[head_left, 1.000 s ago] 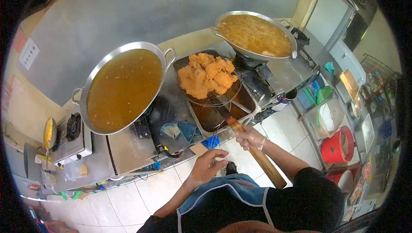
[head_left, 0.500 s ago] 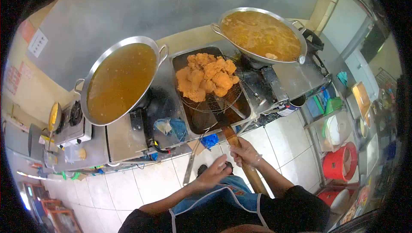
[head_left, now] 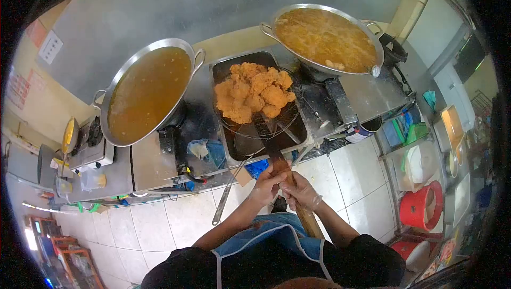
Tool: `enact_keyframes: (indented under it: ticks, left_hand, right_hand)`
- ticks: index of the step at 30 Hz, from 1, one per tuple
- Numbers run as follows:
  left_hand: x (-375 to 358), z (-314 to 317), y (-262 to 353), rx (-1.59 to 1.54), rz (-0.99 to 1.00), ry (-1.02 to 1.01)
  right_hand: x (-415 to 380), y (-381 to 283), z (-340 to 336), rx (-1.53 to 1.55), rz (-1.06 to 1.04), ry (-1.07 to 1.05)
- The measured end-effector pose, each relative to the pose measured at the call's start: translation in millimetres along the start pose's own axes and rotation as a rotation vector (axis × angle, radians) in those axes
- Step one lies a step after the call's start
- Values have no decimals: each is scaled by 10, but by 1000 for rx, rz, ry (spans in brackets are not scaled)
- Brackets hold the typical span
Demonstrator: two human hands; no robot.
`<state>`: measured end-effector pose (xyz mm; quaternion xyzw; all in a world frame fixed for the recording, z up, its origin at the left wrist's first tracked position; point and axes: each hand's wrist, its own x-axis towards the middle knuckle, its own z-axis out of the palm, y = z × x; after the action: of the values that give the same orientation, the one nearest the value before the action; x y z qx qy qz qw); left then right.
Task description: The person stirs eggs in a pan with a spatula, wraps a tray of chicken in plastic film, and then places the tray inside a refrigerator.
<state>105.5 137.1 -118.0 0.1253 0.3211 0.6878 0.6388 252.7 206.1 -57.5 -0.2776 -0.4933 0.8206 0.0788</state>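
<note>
Both hands are wrapped round the long wooden handle [head_left: 307, 221] of a wire skimmer [head_left: 290, 124]. My left hand [head_left: 265, 188] grips higher up, towards the basket. Just below it, my right hand [head_left: 302, 191], in a thin clear glove, is closed on the same handle. A heap of golden-brown fried chicken [head_left: 254, 89] rests in the skimmer. The wire basket lies over a dark, oily rectangular metal tray [head_left: 230, 148] set in the counter. Another metal-handled strainer [head_left: 223, 199] leans out over the tray's front edge, near my left forearm.
Wide two-handled woks of oil stand either side: a left wok [head_left: 151, 94] and a bubbling right wok [head_left: 327, 38]. A small portable stove [head_left: 98, 153] sits far left. Red buckets [head_left: 421, 206] and a shelf with containers [head_left: 404, 129] are at the right. White floor tiles show below.
My left hand, apart from the handle and with fingers loose before, has moved up and right and closed round it. The heap of chicken has shifted slightly left.
</note>
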Motion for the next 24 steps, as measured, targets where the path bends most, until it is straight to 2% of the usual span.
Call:
enact_keyframes:
  ticks: [6,10,15,24]
  left_hand:
    - [-111,24,-21,-46,12,-16]
    - [-194,-52,-10,-73,-47,-13]
    - [-332,-32,93,-80,-45,-61]
    - [-677,-38,331,4,-163,-101]
  right_hand:
    - [-76,63,100,15,8,33]
    - [-142,69,227,13,-29,39]
    - [-234,80,467,30,8,121]
    - [-458,115,1015,25,-25,255]
